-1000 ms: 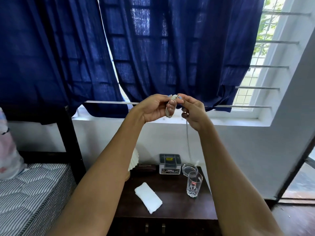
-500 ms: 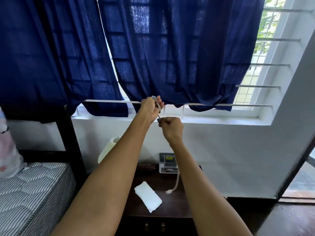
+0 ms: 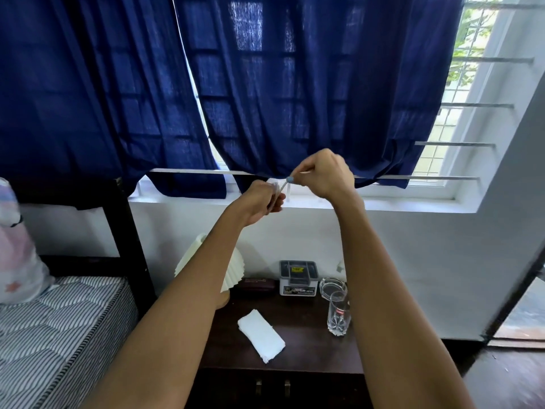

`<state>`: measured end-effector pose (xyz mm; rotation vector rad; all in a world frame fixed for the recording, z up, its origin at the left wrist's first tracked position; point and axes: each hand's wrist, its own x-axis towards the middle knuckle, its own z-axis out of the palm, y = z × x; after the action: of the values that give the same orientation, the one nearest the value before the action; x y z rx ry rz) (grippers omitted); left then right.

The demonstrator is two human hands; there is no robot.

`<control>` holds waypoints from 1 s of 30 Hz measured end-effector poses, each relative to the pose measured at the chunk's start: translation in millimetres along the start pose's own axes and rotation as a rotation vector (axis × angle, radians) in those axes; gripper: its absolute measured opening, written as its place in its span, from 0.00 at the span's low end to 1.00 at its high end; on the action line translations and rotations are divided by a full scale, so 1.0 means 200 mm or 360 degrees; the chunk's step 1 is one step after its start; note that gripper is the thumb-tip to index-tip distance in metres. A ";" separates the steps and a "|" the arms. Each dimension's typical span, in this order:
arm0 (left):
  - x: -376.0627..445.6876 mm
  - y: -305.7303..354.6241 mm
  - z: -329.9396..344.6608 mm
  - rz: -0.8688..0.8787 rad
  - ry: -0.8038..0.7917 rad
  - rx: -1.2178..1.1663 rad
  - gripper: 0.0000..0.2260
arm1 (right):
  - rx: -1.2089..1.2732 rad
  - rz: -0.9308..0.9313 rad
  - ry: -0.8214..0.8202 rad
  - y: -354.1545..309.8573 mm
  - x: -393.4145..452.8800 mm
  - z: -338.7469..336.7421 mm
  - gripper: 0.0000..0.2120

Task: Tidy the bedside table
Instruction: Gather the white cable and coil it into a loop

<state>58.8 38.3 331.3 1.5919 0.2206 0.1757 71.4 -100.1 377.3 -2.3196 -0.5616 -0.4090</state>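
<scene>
Both my hands are raised in front of the window sill, above the dark wooden bedside table (image 3: 309,346). My left hand (image 3: 261,202) grips a small bundle of white cable (image 3: 283,186). My right hand (image 3: 326,175), up and to the right, pinches a short stretch of the same cable, which runs taut between the two hands. On the table lie a folded white cloth (image 3: 261,336), a tall clear glass (image 3: 339,317), a glass ashtray (image 3: 332,286), a grey box (image 3: 298,277) and a dark case (image 3: 256,286).
A white pleated lamp shade (image 3: 234,271) stands at the table's back left, partly behind my left forearm. A striped mattress (image 3: 53,329) and black bed frame (image 3: 124,231) are on the left. Blue curtains (image 3: 265,84) hang over the barred window. A doorway opens at the right.
My right hand has risen from below my left hand to above and right of it. The cable end that hung down to the table is now up between the hands.
</scene>
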 end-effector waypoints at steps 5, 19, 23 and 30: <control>-0.12 -0.01 -0.04 -0.0062 -0.0477 -0.0249 0.22 | 0.0340 0.0014 0.0044 0.06 0.04 -0.01 0.10; -0.09 0.01 0.05 0.0070 -0.0363 -0.1219 0.18 | 0.1666 0.0642 -0.0021 0.15 -0.11 0.33 0.07; -0.04 0.00 0.05 0.0019 -0.0096 -0.1357 0.13 | 0.0993 0.0577 0.0000 0.10 -0.14 0.42 0.11; 0.04 0.01 -0.03 0.0007 0.0429 -0.0995 0.15 | 0.0083 0.0305 -0.0290 -0.03 -0.11 0.35 0.08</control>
<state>64.3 46.5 334.2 0.9444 0.3336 0.4202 58.9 -53.2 321.7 -2.3483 -0.4253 -0.0920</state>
